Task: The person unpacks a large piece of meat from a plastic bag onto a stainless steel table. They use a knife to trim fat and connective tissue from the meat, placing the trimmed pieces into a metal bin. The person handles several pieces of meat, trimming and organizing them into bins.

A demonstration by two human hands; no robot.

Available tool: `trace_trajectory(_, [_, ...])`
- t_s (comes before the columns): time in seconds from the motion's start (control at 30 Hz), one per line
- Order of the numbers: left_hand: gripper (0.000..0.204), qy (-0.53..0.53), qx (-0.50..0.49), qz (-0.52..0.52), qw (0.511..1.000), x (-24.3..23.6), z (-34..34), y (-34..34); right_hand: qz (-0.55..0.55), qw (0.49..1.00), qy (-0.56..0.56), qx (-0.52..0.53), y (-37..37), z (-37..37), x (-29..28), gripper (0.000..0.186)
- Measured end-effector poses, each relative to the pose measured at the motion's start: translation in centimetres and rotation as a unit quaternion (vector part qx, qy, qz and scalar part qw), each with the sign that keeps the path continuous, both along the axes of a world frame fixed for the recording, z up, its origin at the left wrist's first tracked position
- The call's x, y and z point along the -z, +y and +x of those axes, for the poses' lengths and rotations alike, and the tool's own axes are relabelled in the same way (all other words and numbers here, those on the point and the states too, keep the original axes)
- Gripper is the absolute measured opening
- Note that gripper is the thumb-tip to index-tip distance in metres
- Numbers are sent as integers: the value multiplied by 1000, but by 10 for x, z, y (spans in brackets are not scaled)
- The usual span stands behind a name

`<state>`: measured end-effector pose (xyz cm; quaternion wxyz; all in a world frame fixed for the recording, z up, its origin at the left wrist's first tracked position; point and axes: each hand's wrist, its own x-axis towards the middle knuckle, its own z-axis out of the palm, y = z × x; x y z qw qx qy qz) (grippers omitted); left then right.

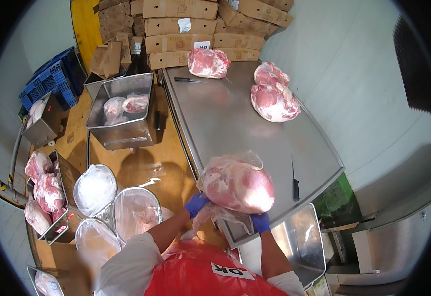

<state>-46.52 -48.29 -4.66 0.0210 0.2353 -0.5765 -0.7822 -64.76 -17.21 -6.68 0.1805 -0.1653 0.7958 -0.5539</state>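
Note:
A large cut of raw meat point(237, 185), pink with pale fat, rests at the near end of the steel table. Clear plastic film point(223, 214) clings around its far edge and left side and hangs down in front. My left hand point(196, 204), in a blue glove, grips the meat and film at the near left. At the near right, my gloved right hand point(260, 223) holds the meat's lower edge; its fingertips are partly hidden beneath. To the right lies a black-handled knife point(295, 185), apart from both hands.
On the steel table point(225, 113), more meat point(275, 101) lies at the right edge, with another cut point(208, 63) and a second knife point(188, 80) at the far end. Left are a steel bin point(122, 140), bag-lined round holders point(94, 190) and a meat-filled bin point(67, 217). Cardboard boxes point(178, 27) stand behind.

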Motion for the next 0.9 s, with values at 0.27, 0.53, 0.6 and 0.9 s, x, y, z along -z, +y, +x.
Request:
trace_trajectory(0.27, [36,-48,91,39,994,-43,-14,14,525,767,255,-267,-1,-3,28,28])
trace_trajectory(0.53, [48,-19,128,-9,991,-73,-3,27,-56,972,-96,207,-18,29,-12,15])
trace_trajectory(0.6, [52,3,126,-16,992,-55,0,30,-104,954,-187,208,-32,35,-33,19])
trace_trajectory(0.9, [39,-23,155,-132,979,-11,13,40,133,991,-19,23,4,41,-8,24])
